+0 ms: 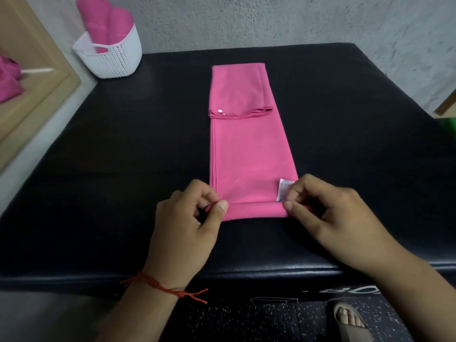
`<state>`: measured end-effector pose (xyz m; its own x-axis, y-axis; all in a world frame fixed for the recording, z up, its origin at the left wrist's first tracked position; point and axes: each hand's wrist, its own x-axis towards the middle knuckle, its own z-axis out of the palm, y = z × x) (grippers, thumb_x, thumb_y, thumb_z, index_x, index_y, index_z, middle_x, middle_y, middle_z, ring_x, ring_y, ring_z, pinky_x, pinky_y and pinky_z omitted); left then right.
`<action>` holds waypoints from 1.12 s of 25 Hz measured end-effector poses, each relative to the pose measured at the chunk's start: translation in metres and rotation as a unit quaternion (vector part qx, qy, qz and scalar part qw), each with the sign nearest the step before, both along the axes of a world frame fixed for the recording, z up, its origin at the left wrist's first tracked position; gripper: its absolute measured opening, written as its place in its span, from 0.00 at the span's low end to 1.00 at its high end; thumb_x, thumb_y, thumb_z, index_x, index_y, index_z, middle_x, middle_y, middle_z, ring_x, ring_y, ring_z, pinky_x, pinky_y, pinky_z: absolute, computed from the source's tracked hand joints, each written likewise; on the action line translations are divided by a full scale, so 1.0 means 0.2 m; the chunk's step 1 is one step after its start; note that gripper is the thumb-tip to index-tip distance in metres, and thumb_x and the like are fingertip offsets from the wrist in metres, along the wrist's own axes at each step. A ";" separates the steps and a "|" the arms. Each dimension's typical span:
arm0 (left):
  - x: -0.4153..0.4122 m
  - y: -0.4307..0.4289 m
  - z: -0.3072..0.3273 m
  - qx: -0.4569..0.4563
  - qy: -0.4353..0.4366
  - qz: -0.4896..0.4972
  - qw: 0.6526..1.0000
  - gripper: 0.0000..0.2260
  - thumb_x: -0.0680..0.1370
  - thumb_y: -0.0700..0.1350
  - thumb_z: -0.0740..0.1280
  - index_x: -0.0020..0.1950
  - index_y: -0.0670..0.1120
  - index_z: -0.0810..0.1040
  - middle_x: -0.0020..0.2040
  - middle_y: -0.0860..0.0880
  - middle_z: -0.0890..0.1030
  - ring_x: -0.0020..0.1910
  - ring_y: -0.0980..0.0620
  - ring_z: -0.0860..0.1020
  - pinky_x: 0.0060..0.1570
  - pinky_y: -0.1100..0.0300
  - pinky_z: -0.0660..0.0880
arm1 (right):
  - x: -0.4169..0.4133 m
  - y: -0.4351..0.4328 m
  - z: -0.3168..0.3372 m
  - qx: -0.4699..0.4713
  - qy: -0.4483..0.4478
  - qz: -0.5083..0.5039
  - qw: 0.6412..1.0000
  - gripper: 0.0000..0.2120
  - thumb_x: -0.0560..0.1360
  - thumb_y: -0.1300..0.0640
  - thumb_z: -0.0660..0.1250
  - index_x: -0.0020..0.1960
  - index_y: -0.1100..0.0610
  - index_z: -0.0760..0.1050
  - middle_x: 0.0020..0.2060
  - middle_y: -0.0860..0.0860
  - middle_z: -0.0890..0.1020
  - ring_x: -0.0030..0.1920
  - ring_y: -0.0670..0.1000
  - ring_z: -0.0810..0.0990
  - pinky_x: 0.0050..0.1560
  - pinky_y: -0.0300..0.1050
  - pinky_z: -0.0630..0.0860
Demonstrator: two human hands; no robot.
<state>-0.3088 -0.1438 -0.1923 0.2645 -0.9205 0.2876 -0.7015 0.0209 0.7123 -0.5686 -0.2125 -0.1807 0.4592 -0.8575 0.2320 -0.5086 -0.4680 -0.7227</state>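
Observation:
A long pink cloth (pixel 249 154) lies folded into a narrow strip on the black padded table (pixel 123 156), running away from me. Its far end is folded back on itself, with a small white snap showing at the fold. The near end is turned up into a short roll. My left hand (pixel 187 225) pinches the roll's left corner between thumb and fingers. My right hand (pixel 328 213) pinches the right corner, beside a small white label (pixel 283 188) sewn to the cloth.
A white perforated basket (pixel 111 58) at the table's far left corner holds rolled pink cloths (pixel 106 25). A wooden frame (pixel 37 77) stands at the left, with more pink fabric behind it. A grey wall rises behind the table. My sandalled foot (pixel 350 319) shows below.

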 end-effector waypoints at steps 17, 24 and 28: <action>0.09 0.06 -0.01 -0.009 -0.154 -0.115 0.981 0.14 0.76 0.49 0.75 0.60 0.61 0.84 0.56 0.63 0.75 0.61 0.55 0.72 0.65 0.52 0.71 | -0.09 -0.01 -0.06 -0.106 0.073 0.053 0.990 0.16 0.76 0.53 0.77 0.64 0.45 0.84 0.57 0.39 0.79 0.59 0.50 0.79 0.60 0.41 0.75; 0.09 0.00 0.00 0.021 -0.123 -0.086 0.988 0.11 0.81 0.56 0.67 0.63 0.63 0.82 0.54 0.65 0.78 0.59 0.59 0.74 0.65 0.56 0.68 | -0.05 -0.03 -0.07 -0.087 0.055 0.013 0.995 0.15 0.78 0.49 0.74 0.64 0.46 0.85 0.55 0.39 0.78 0.56 0.51 0.81 0.56 0.51 0.80; 0.08 -0.01 0.00 0.006 -0.051 -0.057 0.997 0.08 0.80 0.58 0.67 0.56 0.58 0.77 0.50 0.64 0.78 0.53 0.59 0.77 0.57 0.51 0.75 | -0.05 -0.03 -0.04 -0.053 0.029 -0.016 0.998 0.11 0.78 0.46 0.73 0.60 0.43 0.82 0.51 0.40 0.83 0.52 0.48 0.83 0.53 0.46 0.78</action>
